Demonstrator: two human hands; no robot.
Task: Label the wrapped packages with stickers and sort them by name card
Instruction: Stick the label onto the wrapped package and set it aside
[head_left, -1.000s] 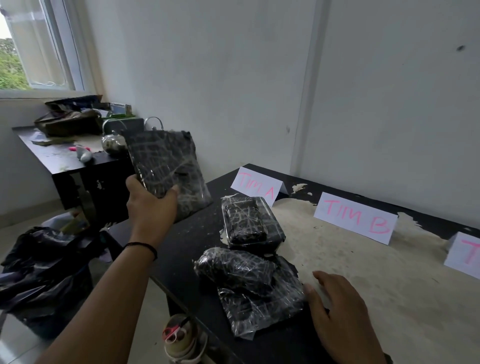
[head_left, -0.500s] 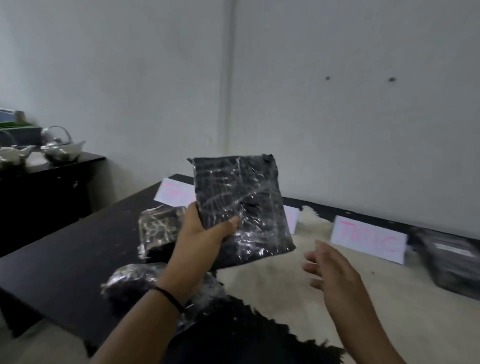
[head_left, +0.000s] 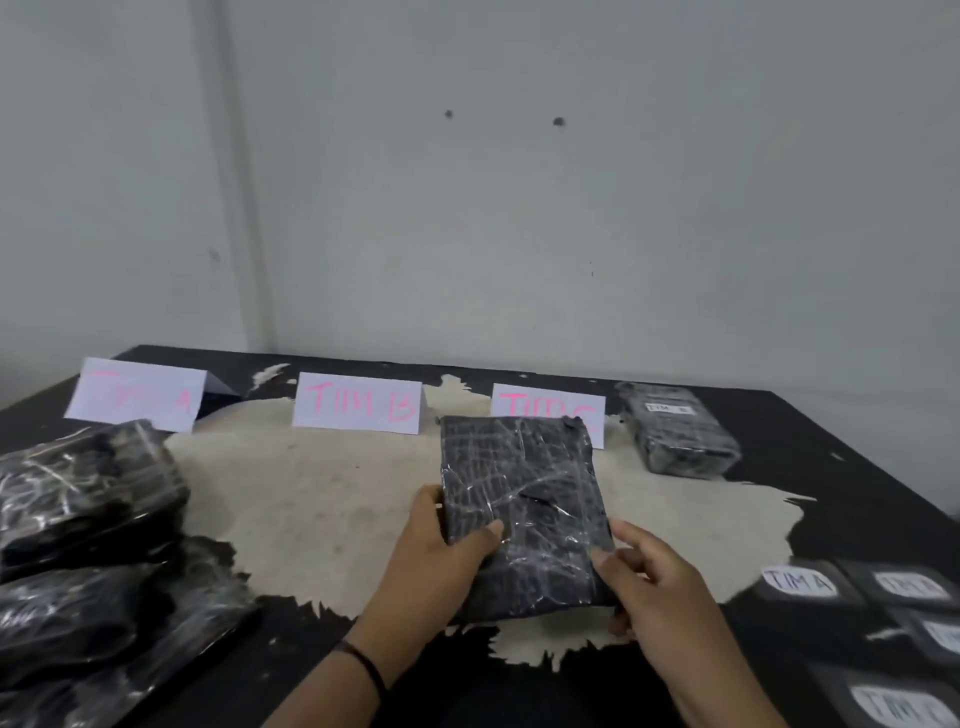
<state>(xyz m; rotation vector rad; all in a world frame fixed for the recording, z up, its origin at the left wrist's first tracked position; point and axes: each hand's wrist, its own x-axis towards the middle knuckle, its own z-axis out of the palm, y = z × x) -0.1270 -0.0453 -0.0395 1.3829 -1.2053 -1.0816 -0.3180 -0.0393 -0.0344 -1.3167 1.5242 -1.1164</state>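
Flat wrapped package held between both my hands, low over the pale worn patch of the table, its near end towards me. My left hand grips the near-left edge — thumb curled over the top face, fingers underneath and out of sight. My right hand meets the near-right corner, thumb tip on the wrap; whether those fingers are clamped or only steadying I cannot tell. The package's long axis runs away from me, the far end overlapping the bottom of the TIM C card. No sticker shows on its upper face, so I judge labelling comes next. The relation that matters: the sticker sheets lie to my near right, well apart from the package, and the right hand is the nearer one — it should let go and reach there while the left keeps hold. The TIM B card and TIM A card stand along the back. A labelled package lies right of the TIM C card; the unlabelled pile sits at far left.
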